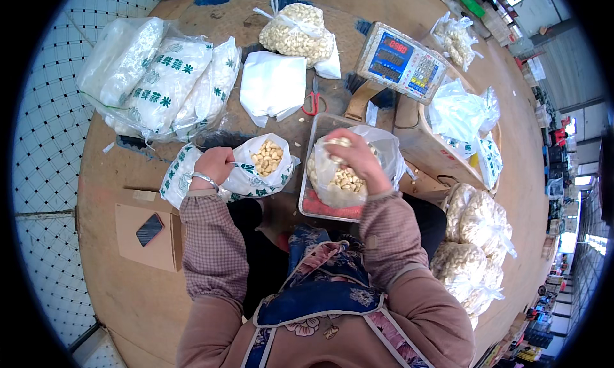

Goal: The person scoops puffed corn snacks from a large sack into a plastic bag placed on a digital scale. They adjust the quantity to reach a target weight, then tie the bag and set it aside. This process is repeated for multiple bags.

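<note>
My left hand grips the rim of a white printed plastic bag, whose mouth gapes to show peeled garlic cloves. Another printed bag lies just left of it. On the metal pan of the scale rests a thin clear bag of peeled cloves, its mouth spread wide. Over that bag, my right hand holds some garlic cloves in curled fingers. Behind the pan, the scale's display is lit with red digits.
Red-handled scissors and white sheets lie beyond the pan. A tied garlic bag stands farther back. Packed printed bags are at left, above a cardboard box bearing a phone. A bin and filled bags stand right.
</note>
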The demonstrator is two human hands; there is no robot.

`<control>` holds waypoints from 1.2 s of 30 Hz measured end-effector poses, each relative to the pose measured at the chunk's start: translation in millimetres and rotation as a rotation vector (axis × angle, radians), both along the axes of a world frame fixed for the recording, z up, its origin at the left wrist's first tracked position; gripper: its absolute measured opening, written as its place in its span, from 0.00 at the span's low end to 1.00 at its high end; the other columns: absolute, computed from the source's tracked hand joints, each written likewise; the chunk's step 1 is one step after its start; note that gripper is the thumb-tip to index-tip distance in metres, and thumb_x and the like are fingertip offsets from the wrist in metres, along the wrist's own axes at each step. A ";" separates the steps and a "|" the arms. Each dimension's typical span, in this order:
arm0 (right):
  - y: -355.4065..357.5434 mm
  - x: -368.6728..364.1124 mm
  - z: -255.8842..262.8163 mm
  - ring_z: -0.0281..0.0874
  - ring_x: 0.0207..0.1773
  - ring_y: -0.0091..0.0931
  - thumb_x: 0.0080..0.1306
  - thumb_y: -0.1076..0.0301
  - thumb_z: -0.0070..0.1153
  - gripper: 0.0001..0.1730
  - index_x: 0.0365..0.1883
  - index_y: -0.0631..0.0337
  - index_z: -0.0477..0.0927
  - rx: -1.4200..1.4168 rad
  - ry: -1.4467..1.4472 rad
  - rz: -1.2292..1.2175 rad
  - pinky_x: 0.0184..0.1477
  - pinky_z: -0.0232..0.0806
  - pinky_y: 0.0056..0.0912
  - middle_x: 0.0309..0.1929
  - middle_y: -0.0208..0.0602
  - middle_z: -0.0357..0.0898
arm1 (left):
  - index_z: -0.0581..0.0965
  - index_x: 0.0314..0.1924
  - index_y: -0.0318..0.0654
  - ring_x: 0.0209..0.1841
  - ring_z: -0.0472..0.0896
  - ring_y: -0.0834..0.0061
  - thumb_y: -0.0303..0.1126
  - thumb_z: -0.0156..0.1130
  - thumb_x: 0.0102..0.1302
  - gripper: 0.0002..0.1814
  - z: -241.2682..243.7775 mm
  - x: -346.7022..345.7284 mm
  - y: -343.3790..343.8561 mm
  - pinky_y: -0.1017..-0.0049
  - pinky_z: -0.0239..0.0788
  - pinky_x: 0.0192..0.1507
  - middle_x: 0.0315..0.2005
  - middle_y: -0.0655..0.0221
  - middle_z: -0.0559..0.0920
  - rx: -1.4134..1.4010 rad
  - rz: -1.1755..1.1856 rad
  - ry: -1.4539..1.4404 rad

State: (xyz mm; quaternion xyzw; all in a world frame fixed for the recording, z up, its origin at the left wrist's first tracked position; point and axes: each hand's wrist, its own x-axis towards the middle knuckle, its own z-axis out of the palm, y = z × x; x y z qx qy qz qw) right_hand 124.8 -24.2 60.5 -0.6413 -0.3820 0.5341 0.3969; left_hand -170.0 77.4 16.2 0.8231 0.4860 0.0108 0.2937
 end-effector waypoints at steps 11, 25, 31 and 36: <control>-58.5 99.1 -104.4 0.75 0.28 0.36 0.50 0.67 0.55 0.07 0.26 0.60 0.76 0.091 -1.051 0.054 0.30 0.68 0.33 0.28 0.43 0.75 | 0.77 0.31 0.46 0.43 0.70 0.66 0.32 0.64 0.40 0.13 0.1 37.0 -17.8 0.67 0.61 0.44 0.31 0.68 0.74 0.208 -0.216 -0.123; 12.9 -73.4 -39.7 0.71 0.35 0.42 0.52 0.76 0.46 0.08 0.31 0.63 0.73 0.610 -0.509 0.376 0.37 0.64 0.39 0.30 0.47 0.73 | 0.79 0.23 0.53 0.51 0.65 0.68 0.31 0.59 0.46 0.04 1.5 40.1 -23.3 0.59 0.57 0.48 0.35 0.71 0.73 0.137 -0.216 0.170; 54.5 -128.8 -92.5 0.68 0.46 0.41 0.53 0.66 0.48 0.15 0.39 0.58 0.73 0.200 -1.011 0.652 0.47 0.62 0.38 0.40 0.49 0.71 | 0.78 0.21 0.50 0.36 0.73 0.66 0.30 0.60 0.44 0.03 -6.2 29.6 -21.3 0.69 0.65 0.36 0.26 0.70 0.74 0.239 -0.201 0.003; 51.8 -139.2 -104.1 0.71 0.42 0.39 0.52 0.63 0.49 0.15 0.37 0.59 0.72 0.226 -1.054 0.596 0.41 0.64 0.39 0.36 0.49 0.71 | 0.78 0.22 0.50 0.38 0.74 0.64 0.29 0.58 0.46 0.03 5.8 33.7 -18.9 0.66 0.66 0.36 0.29 0.66 0.75 0.132 -0.225 0.113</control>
